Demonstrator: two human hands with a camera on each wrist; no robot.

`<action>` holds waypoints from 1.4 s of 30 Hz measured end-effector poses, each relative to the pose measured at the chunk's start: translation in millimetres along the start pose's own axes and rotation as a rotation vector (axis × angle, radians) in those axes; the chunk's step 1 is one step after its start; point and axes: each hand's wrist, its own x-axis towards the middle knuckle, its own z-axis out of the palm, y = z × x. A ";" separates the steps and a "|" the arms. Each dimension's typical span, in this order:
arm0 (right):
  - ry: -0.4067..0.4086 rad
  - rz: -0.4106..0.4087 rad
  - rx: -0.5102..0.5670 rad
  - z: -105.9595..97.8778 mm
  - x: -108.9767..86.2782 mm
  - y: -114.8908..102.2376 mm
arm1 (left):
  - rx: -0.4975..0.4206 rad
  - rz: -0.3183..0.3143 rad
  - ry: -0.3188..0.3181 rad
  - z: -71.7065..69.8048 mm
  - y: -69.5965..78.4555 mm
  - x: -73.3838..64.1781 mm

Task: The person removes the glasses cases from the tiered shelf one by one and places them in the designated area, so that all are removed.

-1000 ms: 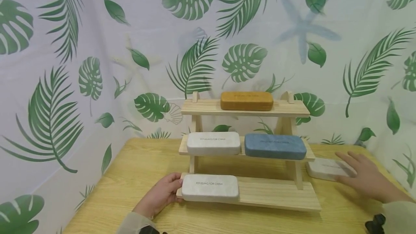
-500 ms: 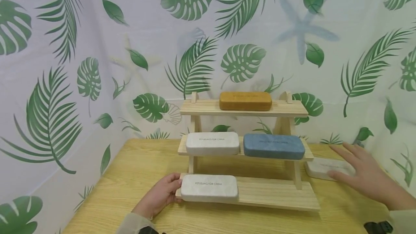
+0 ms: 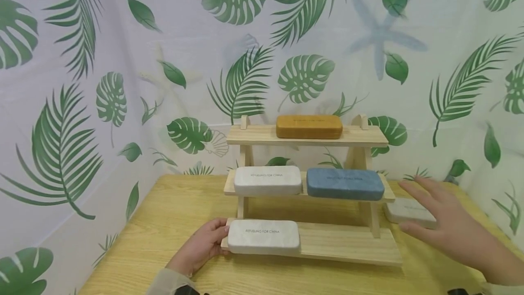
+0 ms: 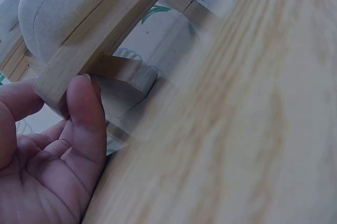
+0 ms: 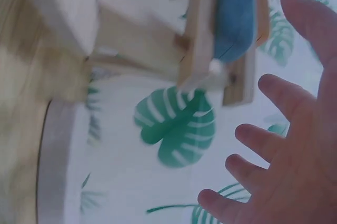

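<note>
At the left end of the bottom board of a three-tier wooden display stand (image 3: 348, 242), my left hand (image 3: 204, 242) grips the board's corner, thumb and fingers on either side in the left wrist view (image 4: 79, 79). Right beside those fingers lies a white glasses case (image 3: 264, 236) on that board. My right hand (image 3: 454, 229) is raised with spread fingers, holding nothing. It partly hides another white glasses case (image 3: 403, 211), which lies on the table right of the stand. In the right wrist view, the fingers (image 5: 287, 98) are apart from the stand's boards.
On the middle board sit a white glasses case (image 3: 267, 180) and a blue glasses case (image 3: 345, 184) side by side. The top board carries an orange glasses case (image 3: 309, 126). A leaf-patterned cloth (image 3: 307, 26) hangs behind the wooden table (image 3: 163, 213).
My right hand has moved away from the white glasses case on the table, up and left toward the stand. My left hand has stayed on the bottom board.
</note>
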 end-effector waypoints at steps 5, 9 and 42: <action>-0.002 -0.023 -0.007 2.1 -2.9 -27.8 | 0.003 0.003 -0.004 0.2 1.4 0.1; 0.009 -0.049 -0.022 9.3 -5.5 -50.4 | 0.005 0.007 0.006 0.7 2.9 -0.8; -0.158 -0.299 -0.007 93.5 24.4 -152.5 | 0.004 0.016 0.017 5.0 2.4 -2.1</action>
